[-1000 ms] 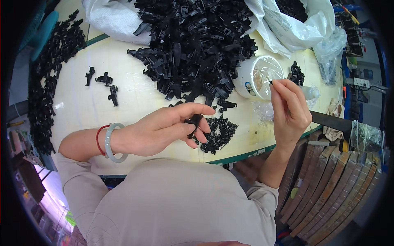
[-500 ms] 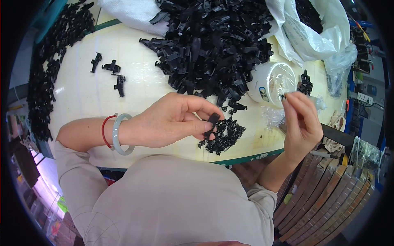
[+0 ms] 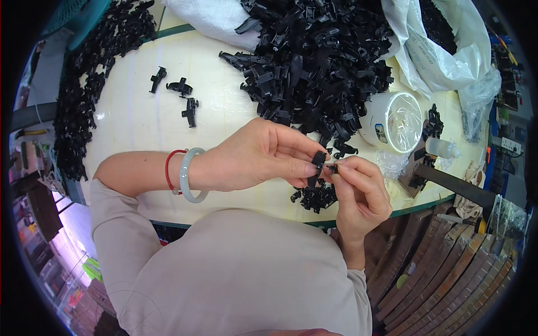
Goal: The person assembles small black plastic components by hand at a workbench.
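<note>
My left hand [image 3: 263,157] pinches a small black plastic clip [image 3: 317,163] between thumb and fingers, just above the table's near edge. My right hand [image 3: 358,193] meets it from the right, its fingertips closed on a tiny dark piece [image 3: 333,167] pressed against the clip. Under both hands lies a small heap of black parts [image 3: 315,197]. A pale bangle and a red cord circle my left wrist.
A large pile of black plastic parts [image 3: 314,61] covers the far middle of the cream table [image 3: 134,120]. A white tub [image 3: 392,122] stands right of it, by white bags [image 3: 443,50]. Three loose clips [image 3: 179,95] lie left; more parts line the left edge [image 3: 73,117].
My right hand came from the white tub down and left to meet my left hand. The left hand lifted its clip slightly toward it.
</note>
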Demonstrator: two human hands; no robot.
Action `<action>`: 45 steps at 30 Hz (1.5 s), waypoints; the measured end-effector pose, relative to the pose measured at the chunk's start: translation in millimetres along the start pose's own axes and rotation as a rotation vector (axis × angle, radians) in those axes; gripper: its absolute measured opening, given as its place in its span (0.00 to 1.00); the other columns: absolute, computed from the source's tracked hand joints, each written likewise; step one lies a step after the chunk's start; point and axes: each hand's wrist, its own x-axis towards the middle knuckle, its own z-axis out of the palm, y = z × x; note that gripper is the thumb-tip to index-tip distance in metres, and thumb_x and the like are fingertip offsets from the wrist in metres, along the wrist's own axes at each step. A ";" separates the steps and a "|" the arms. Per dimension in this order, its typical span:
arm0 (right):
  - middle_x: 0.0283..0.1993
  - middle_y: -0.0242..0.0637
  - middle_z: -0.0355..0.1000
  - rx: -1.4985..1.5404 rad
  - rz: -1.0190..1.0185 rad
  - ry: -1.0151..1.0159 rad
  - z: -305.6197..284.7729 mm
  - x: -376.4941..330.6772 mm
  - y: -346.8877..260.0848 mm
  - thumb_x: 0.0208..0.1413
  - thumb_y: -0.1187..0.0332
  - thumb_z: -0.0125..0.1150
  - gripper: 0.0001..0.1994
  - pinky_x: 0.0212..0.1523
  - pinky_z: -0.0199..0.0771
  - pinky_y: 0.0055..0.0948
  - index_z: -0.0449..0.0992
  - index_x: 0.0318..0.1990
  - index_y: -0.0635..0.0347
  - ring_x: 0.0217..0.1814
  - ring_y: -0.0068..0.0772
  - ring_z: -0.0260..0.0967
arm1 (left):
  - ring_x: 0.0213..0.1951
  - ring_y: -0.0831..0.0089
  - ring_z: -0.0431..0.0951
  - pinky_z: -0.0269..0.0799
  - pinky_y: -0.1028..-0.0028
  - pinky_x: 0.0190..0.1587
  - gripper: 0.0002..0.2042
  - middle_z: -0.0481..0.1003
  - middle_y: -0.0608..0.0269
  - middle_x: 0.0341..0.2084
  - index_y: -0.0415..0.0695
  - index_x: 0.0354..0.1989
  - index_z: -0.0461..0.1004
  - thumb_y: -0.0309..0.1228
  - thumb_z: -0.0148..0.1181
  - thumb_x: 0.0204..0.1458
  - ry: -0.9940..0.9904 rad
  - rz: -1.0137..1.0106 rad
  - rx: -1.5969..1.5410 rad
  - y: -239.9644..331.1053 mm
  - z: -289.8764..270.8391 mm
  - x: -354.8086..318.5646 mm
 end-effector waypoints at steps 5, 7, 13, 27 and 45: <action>0.36 0.46 0.73 -0.031 -0.056 -0.018 1.0 2.1 -1.3 0.42 0.86 0.63 0.12 0.33 0.75 0.22 0.76 0.37 0.68 0.34 0.32 0.73 | 0.39 0.75 0.77 0.75 0.76 0.43 0.13 0.76 0.56 0.39 0.36 0.48 0.71 0.23 0.55 0.53 -0.003 -0.016 -0.007 0.2 0.6 -0.1; 0.36 0.45 0.73 -0.044 -0.076 -0.030 0.8 3.2 -1.5 0.42 0.85 0.63 0.12 0.32 0.75 0.23 0.76 0.37 0.68 0.34 0.32 0.73 | 0.39 0.75 0.77 0.75 0.76 0.43 0.13 0.76 0.56 0.39 0.36 0.48 0.71 0.23 0.55 0.53 -0.003 -0.019 -0.007 0.6 1.1 -0.1; 0.36 0.45 0.73 -0.096 -0.134 -0.069 -0.4 5.6 -1.6 0.42 0.85 0.63 0.12 0.31 0.76 0.23 0.76 0.38 0.67 0.33 0.32 0.74 | 0.37 0.76 0.77 0.75 0.77 0.43 0.13 0.76 0.56 0.38 0.36 0.48 0.71 0.22 0.55 0.53 0.006 -0.025 0.001 -2.7 0.2 -0.6; 0.42 0.45 0.69 -0.101 0.096 0.188 -42.7 4.7 -4.0 0.44 0.88 0.57 0.14 0.27 0.74 0.20 0.75 0.41 0.70 0.29 0.28 0.72 | 0.32 0.79 0.77 0.75 0.82 0.35 0.13 0.77 0.60 0.31 0.35 0.45 0.73 0.18 0.57 0.50 0.222 -0.007 0.241 1.2 -8.8 -26.8; 0.34 0.39 0.68 -0.697 -0.035 -0.298 -27.3 5.9 13.4 0.41 0.82 0.58 0.09 0.29 0.70 0.28 0.73 0.33 0.64 0.31 0.37 0.70 | 0.27 0.80 0.76 0.73 0.84 0.28 0.12 0.72 0.63 0.32 0.37 0.43 0.73 0.19 0.59 0.48 0.907 0.225 1.037 8.6 -56.2 -82.5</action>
